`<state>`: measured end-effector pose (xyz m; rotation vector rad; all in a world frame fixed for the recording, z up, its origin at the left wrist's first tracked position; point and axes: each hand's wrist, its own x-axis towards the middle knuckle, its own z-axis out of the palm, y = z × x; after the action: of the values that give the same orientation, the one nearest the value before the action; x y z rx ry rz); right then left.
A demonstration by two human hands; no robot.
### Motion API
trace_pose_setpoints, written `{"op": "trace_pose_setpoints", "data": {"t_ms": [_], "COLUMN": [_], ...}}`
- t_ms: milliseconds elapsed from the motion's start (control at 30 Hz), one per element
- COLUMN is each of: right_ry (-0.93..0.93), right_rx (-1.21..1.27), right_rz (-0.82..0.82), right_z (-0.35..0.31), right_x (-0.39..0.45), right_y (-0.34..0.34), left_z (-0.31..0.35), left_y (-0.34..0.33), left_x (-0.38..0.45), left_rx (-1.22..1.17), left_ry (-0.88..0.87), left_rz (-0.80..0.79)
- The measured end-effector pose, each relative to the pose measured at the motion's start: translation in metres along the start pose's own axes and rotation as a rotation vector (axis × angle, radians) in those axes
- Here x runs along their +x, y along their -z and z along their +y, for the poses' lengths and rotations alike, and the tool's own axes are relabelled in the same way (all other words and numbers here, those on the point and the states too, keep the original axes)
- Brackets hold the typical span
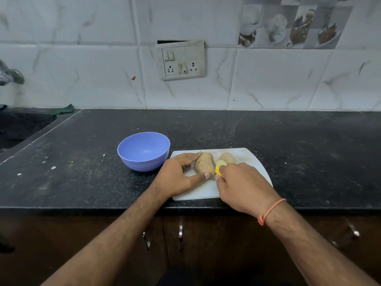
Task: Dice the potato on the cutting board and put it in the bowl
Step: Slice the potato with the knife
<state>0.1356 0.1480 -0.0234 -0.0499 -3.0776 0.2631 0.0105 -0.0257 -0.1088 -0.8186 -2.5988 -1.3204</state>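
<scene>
Fingers (198,154) of the left hand (179,174) spread around the larger potato half (205,163): the index lies along its far side and the thumb tip presses its near end, so the piece is pinched between them, skin side up. The right hand (245,186) sits just beside it, its fingers curled tight around a yellow handle (218,171), only a small part of which shows past the knuckles; the blade is hidden, and I cannot tell whether it touches the potato. A second potato half (227,158) lies behind the right hand, and a pale cut face (221,162) shows between the two halves, close against the yellow handle. An orange thread band (271,211) circles the right wrist.

Both halves rest on the white cutting board (253,159), which lies near the front edge of the dark speckled counter (309,151). The blue bowl (144,150) stands upright just left of the board, beside the left hand, with nothing in it.

Farther out, a sink (20,129) is sunk into the counter at the left, a green cloth (66,110) at its back corner and a metal tap (11,75) above. A switch and socket plate (182,60) hangs on the marble-look wall tiles. Cupboard doors with metal handles (180,237) run below the counter.
</scene>
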Motion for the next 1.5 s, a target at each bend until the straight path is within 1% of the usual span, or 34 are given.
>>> {"op": "trace_pose_setpoints", "data": {"t_ms": [233,500,733,933,1133,1367,1500], "right_ry": [-0.01,-0.022,0.015,0.011,-0.017,-0.02,-0.007], "right_rx": [0.057,0.082,0.041,0.002,0.089,0.165,0.196], "right_rz": [-0.039,-0.072,-0.004,0.055,0.089,0.127,0.142], "right_z": [0.003,0.002,-0.004,-0.001,0.011,0.019,0.02], "right_x": [0.025,-0.005,-0.036,-0.062,-0.063,-0.049,-0.046], "right_y": [0.001,-0.01,-0.029,-0.028,-0.028,-0.029,-0.032], "left_z": [0.001,0.005,0.005,0.003,0.004,0.005,0.008], "left_y": [-0.002,-0.002,-0.002,0.0,0.002,0.002,0.002], "left_x": [0.0,-0.001,-0.001,-0.001,-0.001,0.0,0.002], "left_rx": [0.022,0.061,0.068,0.047,0.034,-0.055,-0.023], "left_ry": [-0.003,-0.01,0.023,0.065,0.095,0.114,0.099], "left_rz": [0.028,0.019,0.032,0.027,0.009,-0.044,-0.091]}}
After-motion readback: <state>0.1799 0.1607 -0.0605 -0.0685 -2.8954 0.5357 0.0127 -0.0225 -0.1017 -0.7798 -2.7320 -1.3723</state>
